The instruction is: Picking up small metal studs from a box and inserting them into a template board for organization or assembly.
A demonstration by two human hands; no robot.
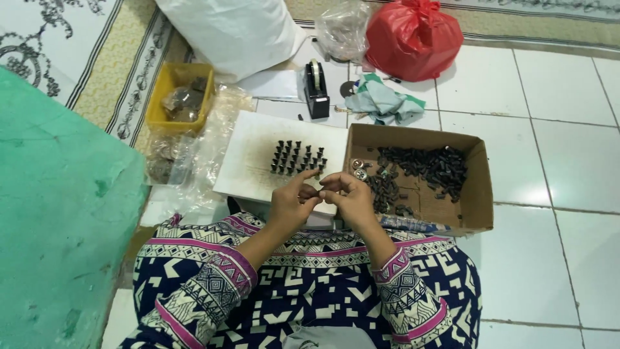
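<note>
Head view looks down on a person seated on a white tiled floor (555,129), with patterned sleeves in navy, pink and white. The left hand (290,203) and the right hand (349,197) meet at the fingertips just above the near edge of a white board (252,161). Both pinch something very small between them; it is too tiny to tell what it is, and its shape stays hidden by the fingers.

On the board, just beyond the hands, small black parts (297,157) stand upright in short rows. To the right, touching the board's edge, sits an open cardboard box (478,187) with a loose heap of the same dark pieces (423,167) and a couple of shiny metal rounds (357,168) near its left wall.

Further back stand a black tape dispenser (315,87), a crumpled teal and white cloth (384,102), a red plastic bag (413,39), a clear bag (342,29) and a large white sack (232,32). At the left a yellow tray (161,97) holds dark bits, with clear plastic packets (187,155) just below it. A green surface (64,213) fills the left side.
</note>
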